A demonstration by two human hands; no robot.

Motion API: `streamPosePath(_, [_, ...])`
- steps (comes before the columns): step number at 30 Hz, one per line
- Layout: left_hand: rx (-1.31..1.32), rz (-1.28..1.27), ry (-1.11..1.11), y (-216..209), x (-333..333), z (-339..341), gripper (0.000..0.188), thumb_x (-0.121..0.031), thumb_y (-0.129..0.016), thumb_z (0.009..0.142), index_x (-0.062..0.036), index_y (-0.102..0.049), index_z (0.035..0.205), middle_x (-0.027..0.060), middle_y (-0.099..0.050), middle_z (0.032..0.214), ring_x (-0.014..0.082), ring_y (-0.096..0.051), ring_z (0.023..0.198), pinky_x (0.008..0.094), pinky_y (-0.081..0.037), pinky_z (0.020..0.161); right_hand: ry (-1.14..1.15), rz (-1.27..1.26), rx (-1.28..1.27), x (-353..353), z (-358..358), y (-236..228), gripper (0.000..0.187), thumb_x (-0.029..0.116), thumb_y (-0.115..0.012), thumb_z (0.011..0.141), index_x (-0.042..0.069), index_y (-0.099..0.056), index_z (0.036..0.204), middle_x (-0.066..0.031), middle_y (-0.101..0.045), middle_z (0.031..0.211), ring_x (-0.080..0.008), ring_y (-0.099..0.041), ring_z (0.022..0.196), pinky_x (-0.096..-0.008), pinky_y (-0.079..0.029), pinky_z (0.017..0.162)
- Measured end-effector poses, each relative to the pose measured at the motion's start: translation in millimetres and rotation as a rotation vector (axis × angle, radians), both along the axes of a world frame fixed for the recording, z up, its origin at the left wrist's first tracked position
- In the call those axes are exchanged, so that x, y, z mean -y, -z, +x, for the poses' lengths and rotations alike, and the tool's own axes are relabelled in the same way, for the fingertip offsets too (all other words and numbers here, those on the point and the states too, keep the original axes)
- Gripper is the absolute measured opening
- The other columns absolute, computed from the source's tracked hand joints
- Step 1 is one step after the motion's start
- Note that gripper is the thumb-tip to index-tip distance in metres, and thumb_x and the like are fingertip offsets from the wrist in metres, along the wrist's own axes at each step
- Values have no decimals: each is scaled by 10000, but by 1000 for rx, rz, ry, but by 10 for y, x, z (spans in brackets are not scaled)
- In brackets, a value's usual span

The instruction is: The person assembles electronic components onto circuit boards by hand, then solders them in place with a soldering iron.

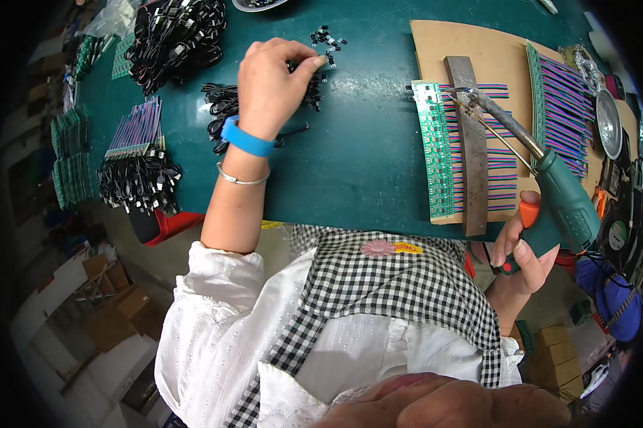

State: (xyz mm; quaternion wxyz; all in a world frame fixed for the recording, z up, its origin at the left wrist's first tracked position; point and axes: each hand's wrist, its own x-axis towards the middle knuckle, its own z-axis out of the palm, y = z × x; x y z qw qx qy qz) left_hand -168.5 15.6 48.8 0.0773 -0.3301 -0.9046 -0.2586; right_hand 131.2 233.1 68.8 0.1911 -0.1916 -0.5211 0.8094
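Note:
My left hand reaches forward over the green table, its fingertips pinched on a small black connector at a scattered pile of connectors. A blue band circles that wrist. My right hand grips the green soldering gun by its handle, a finger on the orange trigger. The gun's metal tip points at a green circuit board strip with rows of coloured wires, which a flat metal bar holds down on a brown board.
Bundles of black cables lie at the far left, more cables with coloured ribbon wires near the left edge. A second wired strip sits at the right, beside a round metal tin. Cardboard boxes stand on the floor below.

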Motion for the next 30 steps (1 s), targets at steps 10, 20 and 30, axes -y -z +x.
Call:
streamPosePath(10, [-235,-151,228,110,-133,-78,118,-135,-746,708,-79,-660,767,12,-619,791,199,-542,751,321,-444,650,11,-8,4,16,30,-1,638,112,-652,721,-140,-365,1232,-94,-471,593,-151,-472,427,-253,-419,403])
streamPosePath(20, [216,380,634,-367,-507,1021,201,22,-773,651,-24,-647,800,81,-681,783,203,-663,719,272,-520,636,-11,120,100,132,-221,-93,590,18,-635,723,-95,-399,1252,-123,-571,740,-128,-527,502,-218,-439,451])
streamPosePath(30, [-31,474,856,-287,-615,1359,254,-21,-703,626,5,-634,869,96,-638,791,236,-628,700,314,-505,606,-59,249,83,221,-332,-64,502,-118,-649,716,-69,-482,1187,-106,-583,1011,-117,-599,739,-225,-498,613])
